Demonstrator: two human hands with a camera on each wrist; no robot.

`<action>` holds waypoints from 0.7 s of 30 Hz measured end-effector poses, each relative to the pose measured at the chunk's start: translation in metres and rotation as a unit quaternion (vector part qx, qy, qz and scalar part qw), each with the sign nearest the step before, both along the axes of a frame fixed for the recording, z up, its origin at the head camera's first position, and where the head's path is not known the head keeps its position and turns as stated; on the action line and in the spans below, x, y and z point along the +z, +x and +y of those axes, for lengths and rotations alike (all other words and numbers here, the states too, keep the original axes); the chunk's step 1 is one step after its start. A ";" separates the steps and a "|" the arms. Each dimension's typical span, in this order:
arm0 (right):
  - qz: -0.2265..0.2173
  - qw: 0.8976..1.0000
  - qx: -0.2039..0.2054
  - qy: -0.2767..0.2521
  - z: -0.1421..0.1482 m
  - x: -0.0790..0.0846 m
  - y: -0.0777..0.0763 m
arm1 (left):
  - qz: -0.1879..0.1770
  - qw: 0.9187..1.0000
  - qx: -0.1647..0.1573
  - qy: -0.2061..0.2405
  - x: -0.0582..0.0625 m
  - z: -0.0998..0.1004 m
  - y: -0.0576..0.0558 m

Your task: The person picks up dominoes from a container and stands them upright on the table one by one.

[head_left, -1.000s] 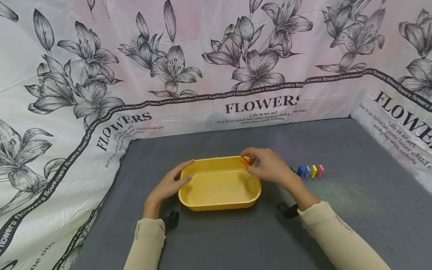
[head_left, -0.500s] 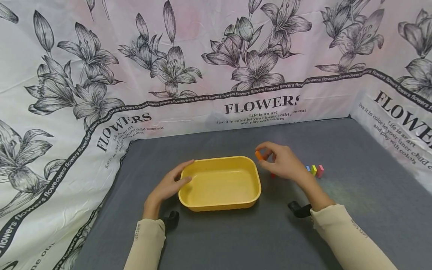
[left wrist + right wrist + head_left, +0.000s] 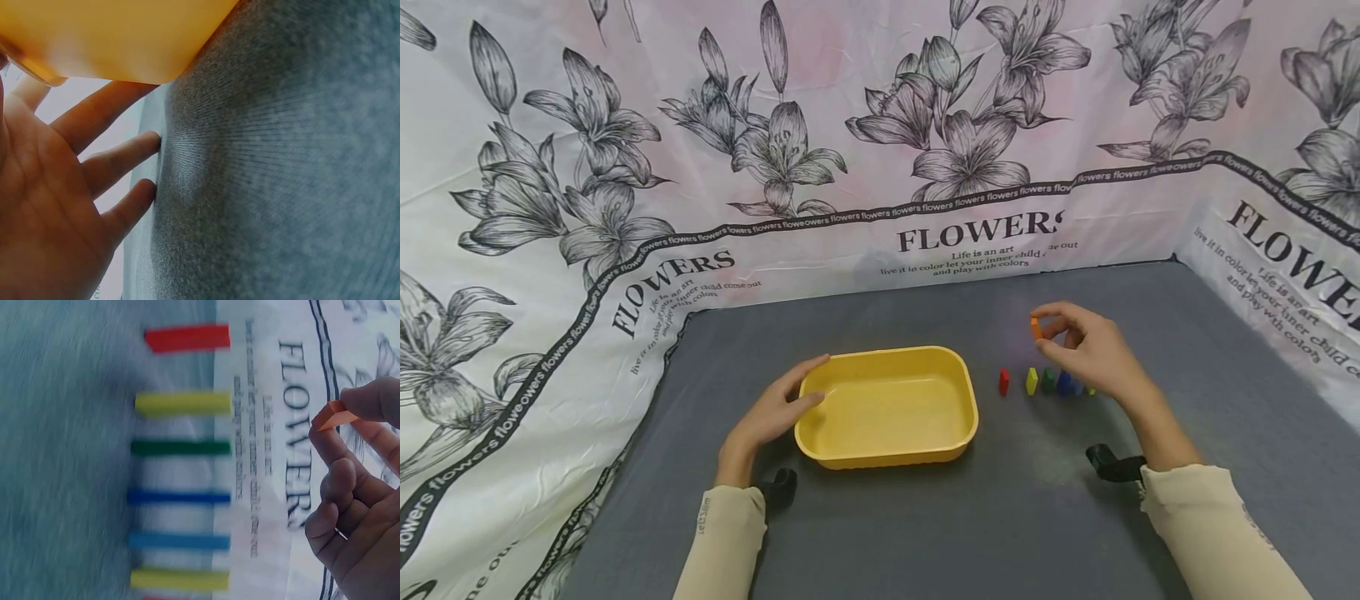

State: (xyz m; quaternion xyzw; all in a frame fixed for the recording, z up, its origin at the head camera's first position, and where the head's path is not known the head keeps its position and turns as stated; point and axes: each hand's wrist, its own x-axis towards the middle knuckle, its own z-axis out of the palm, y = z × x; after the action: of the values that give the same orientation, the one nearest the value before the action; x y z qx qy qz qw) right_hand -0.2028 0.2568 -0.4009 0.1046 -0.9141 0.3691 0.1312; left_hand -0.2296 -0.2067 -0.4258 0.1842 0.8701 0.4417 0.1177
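Note:
A yellow plastic tray point(image 3: 880, 452) stands on the grey cloth in the head view, its inside bare. My left hand point(image 3: 772, 410) rests on its left end, the thumb over the rim and the fingers along the outside. These fingers look fairly straight in the left wrist view, two tips near the cloth. Between thumb and fingertip, my right hand point(image 3: 1093, 350) pinches an orange domino-like block point(image 3: 334, 417), raised above a row of upright coloured blocks. The row holds red point(image 3: 189, 339), yellow point(image 3: 183, 404), green point(image 3: 180, 447), blue point(image 3: 178, 497) and light blue blocks point(image 3: 179, 541), and more.
A white cloth printed with flowers point(image 3: 970, 158) and lettering hangs behind and at both sides of the grey surface point(image 3: 910, 533). Black wrist mounts point(image 3: 1112, 463) sit below both wrists. The right hand partly hides the row's right end.
My right hand has moved from above the tray's far right corner to the right, over the row, still pinching the orange block. The left hand and the tray have stayed put.

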 end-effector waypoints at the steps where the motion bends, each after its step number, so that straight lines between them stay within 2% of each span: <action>1: -0.001 1.000 -0.006 -0.005 0.005 -0.001 0.002 | 0.000 1.000 -0.001 0.001 -0.001 0.000 0.000; 10: -0.010 0.998 -0.045 -0.042 0.055 -0.005 0.013 | 0.013 1.000 0.004 0.008 -0.029 -0.008 -0.014; 16: -0.046 0.994 -0.049 -0.086 0.098 -0.013 0.017 | 0.013 1.000 0.004 0.010 -0.031 -0.008 -0.015; 21: -0.074 0.989 -0.028 -0.121 0.121 -0.027 0.019 | 0.016 1.000 0.006 0.011 -0.030 -0.009 -0.014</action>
State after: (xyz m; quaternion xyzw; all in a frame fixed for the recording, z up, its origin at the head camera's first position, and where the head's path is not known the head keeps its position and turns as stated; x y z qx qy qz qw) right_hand -0.1837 0.3774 -0.4283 0.0346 -0.8723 0.4802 0.0848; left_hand -0.2441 -0.2154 -0.4558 0.1872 0.8683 0.4485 0.0988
